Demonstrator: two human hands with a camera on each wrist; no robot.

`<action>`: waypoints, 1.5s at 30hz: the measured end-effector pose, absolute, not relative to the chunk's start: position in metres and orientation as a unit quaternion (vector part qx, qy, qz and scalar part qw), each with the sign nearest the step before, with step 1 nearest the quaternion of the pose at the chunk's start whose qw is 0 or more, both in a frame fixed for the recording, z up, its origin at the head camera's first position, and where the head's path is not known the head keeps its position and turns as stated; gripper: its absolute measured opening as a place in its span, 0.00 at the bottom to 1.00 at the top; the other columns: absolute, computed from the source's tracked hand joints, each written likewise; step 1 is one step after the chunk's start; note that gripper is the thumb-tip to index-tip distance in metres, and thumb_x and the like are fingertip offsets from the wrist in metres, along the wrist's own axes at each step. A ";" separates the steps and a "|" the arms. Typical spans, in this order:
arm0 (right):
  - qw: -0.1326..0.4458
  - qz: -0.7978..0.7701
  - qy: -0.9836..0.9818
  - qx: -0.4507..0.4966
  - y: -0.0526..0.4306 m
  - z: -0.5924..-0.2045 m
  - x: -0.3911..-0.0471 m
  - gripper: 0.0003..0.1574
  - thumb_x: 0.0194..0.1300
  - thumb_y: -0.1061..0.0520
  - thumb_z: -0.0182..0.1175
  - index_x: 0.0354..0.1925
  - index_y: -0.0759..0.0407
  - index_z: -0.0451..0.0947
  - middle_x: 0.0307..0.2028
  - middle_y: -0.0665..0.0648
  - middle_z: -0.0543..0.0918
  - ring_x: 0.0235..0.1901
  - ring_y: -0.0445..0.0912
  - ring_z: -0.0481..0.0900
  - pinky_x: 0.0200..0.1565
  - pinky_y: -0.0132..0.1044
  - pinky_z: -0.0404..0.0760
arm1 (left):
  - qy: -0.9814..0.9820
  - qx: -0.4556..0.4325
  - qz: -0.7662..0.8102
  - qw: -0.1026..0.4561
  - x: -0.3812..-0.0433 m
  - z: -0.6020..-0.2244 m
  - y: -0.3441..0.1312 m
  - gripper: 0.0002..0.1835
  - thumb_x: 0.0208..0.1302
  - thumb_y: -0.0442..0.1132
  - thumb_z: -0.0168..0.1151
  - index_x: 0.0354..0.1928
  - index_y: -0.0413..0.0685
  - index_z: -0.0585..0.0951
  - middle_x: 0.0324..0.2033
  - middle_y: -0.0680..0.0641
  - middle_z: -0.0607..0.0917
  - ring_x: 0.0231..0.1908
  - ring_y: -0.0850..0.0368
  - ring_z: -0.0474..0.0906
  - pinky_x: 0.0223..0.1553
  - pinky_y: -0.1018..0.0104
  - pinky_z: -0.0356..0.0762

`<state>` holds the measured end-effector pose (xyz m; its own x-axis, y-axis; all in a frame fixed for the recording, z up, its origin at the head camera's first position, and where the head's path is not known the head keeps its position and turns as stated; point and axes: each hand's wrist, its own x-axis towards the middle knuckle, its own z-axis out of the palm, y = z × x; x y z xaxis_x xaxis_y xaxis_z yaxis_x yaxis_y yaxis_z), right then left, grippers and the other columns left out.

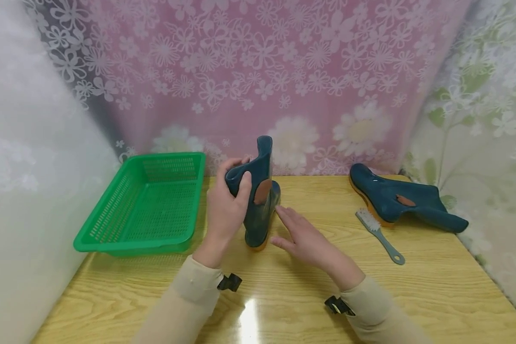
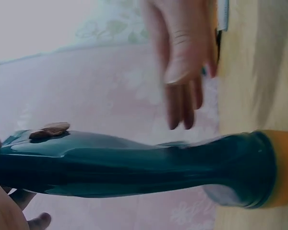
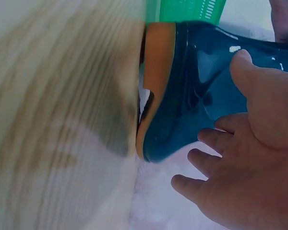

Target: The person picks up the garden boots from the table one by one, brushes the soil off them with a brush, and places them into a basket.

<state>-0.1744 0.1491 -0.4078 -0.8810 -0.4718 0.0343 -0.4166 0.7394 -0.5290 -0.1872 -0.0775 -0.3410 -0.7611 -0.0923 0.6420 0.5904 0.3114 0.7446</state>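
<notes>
A dark teal rubber boot point(image 1: 254, 224) with an orange sole stands upright on the table, its toe pointing away toward the curtain. My left hand point(image 1: 223, 208) grips the boot's shaft near its top opening, the thumb on the near side. Just right of the boot is my right hand point(image 1: 303, 234), fingers extended and thumb spread, holding nothing. In the right wrist view its open palm point(image 3: 259, 143) faces the boot's side point(image 3: 197, 96). A brown oval patch point(image 1: 263, 191) marks the shaft.
A green plastic basket point(image 1: 80, 241) stands at the left of the wooden table point(image 1: 284, 306). On the right, a second teal boot point(image 1: 417, 196) lies on its side, with a grey-handled brush point(image 1: 384, 241) in front of it. A pink floral curtain point(image 1: 241, 86) hangs behind.
</notes>
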 end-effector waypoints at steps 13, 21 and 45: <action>0.078 -0.269 0.931 -0.233 0.126 -0.408 -0.177 0.60 0.82 0.34 0.63 0.91 0.54 0.43 0.89 0.59 0.49 0.87 0.61 0.46 0.81 0.65 0.57 | -0.819 -0.135 -0.492 0.261 -0.186 -0.320 -0.113 0.24 0.82 0.43 0.66 0.75 0.51 0.78 0.67 0.42 0.85 0.14 0.53 0.70 0.21 0.56 0.74; 0.072 -0.267 0.939 -0.206 0.103 -0.410 -0.176 0.67 0.78 0.33 0.67 0.92 0.54 0.39 0.89 0.62 0.45 0.86 0.64 0.48 0.80 0.65 0.59 | -0.845 -0.114 -0.471 0.225 -0.186 -0.311 -0.125 0.27 0.82 0.48 0.65 0.77 0.54 0.77 0.71 0.40 0.81 0.14 0.47 0.68 0.26 0.51 0.74; -0.005 -0.216 0.966 -0.144 0.059 -0.423 -0.177 0.78 0.70 0.28 0.74 0.91 0.57 0.37 0.88 0.69 0.43 0.83 0.67 0.58 0.74 0.62 0.73 | -0.861 -0.092 -0.458 0.198 -0.189 -0.309 -0.132 0.29 0.85 0.52 0.60 0.82 0.60 0.73 0.56 0.37 0.89 0.22 0.43 0.76 0.32 0.46 0.78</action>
